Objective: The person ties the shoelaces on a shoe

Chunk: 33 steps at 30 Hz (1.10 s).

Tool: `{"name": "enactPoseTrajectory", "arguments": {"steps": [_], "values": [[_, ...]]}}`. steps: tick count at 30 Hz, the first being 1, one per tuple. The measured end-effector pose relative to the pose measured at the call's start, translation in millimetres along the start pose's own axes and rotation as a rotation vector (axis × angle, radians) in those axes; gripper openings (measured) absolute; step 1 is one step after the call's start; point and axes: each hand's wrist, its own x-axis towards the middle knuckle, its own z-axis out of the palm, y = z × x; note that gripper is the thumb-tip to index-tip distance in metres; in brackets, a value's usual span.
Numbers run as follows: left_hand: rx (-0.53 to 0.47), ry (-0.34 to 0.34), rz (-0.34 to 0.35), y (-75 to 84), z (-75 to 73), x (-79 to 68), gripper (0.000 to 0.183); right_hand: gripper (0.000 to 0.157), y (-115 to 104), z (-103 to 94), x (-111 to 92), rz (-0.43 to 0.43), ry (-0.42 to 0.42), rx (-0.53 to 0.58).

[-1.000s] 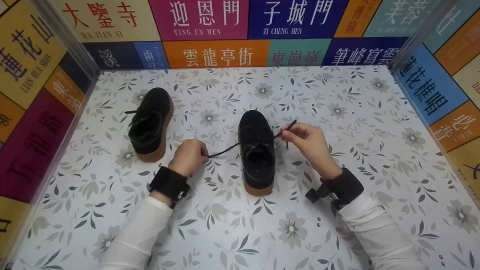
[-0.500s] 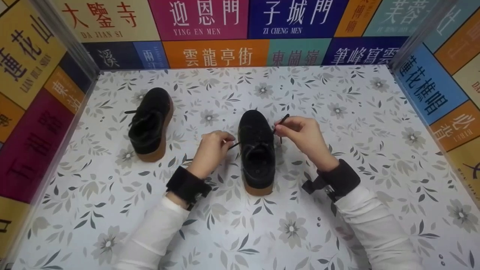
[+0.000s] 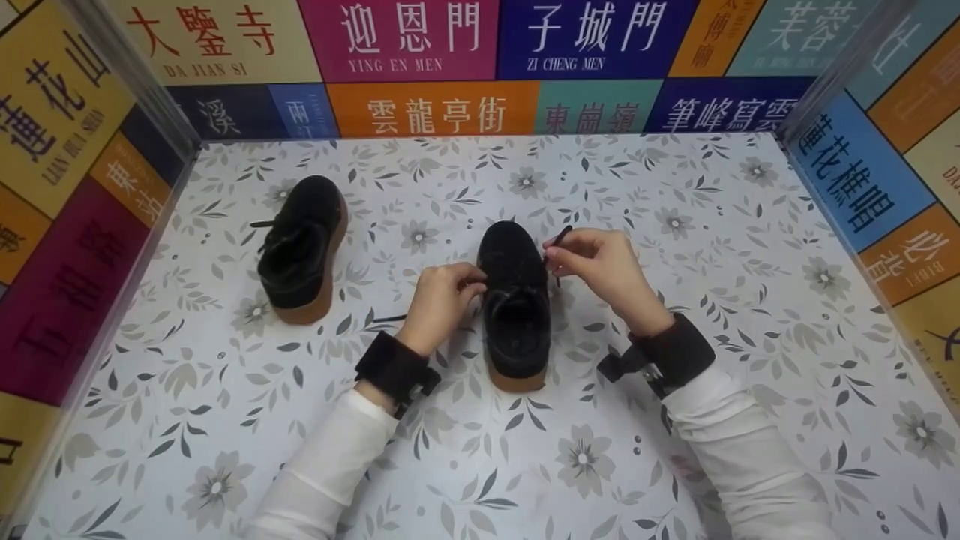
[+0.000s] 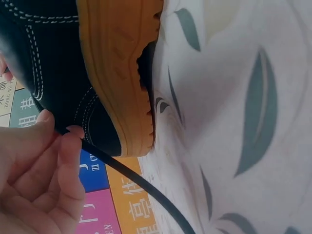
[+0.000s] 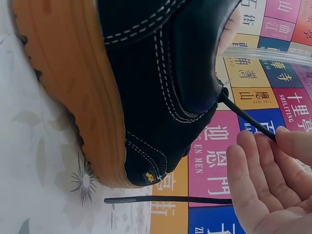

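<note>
A black shoe [image 3: 511,251] with white stitching and a tan sole stands upright on the table, toe pointing away from me. At its left side my left hand [image 3: 441,306] pinches a black shoelace [image 4: 134,176] between thumb and finger close to the upper; the rest of that lace trails behind the hand. My right hand [image 3: 606,268] pinches the other lace [image 5: 249,120] a short way from the shoe's right side. Its tipped end [image 5: 122,200] hangs loose below the fingers in the right wrist view. Both hands wear black wrist straps.
A second black shoe [image 3: 319,202] with a tan sole stands to the left, one lace end sticking out at its left side. The table [image 3: 675,180] has a flower-and-leaf print. Upright panels [image 3: 420,41] with coloured lettering border its back and sides.
My left hand has moved right along its lace, up to the shoe's side. The right hand has come slightly left and forward, nearer the shoe, keeping its lace. Both shoes have stayed put.
</note>
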Motion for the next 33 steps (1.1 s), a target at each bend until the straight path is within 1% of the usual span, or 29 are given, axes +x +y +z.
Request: {"name": "enactPoseTrajectory", "arguments": {"steps": [3,6,10,15,22,26,30,33], "values": [[0.004,0.005,0.007,-0.2,-1.0,0.1,0.008,0.018,-2,1.2,1,-0.001,-0.003,-0.013],[0.019,0.004,0.017,2.2,-4.5,1.2,0.006,0.019,-3,1.9,3,-0.001,-0.008,-0.048],[0.033,0.007,0.035,9.3,-10.8,4.2,0.005,0.019,-7,2.7,7,0.007,-0.019,-0.105],[0.016,0.014,0.052,19.7,-15.1,7.3,0.005,0.019,-12,3.7,10,0.020,-0.039,-0.163],[-0.018,0.014,0.039,30.3,-12.7,10.8,0.007,0.020,-12,2.4,13,0.011,-0.049,-0.174],[-0.018,0.026,0.055,34.3,-10.2,12.7,0.006,0.020,-15,0.5,14,0.014,-0.074,-0.197],[-0.005,0.045,0.083,35.2,-7.2,13.9,0.004,0.019,-21,-3.5,16,0.053,-0.109,-0.211],[-0.011,0.051,0.085,37.7,-6.9,14.5,0.004,0.019,-25,-7.0,17,0.090,-0.145,-0.202]]}}
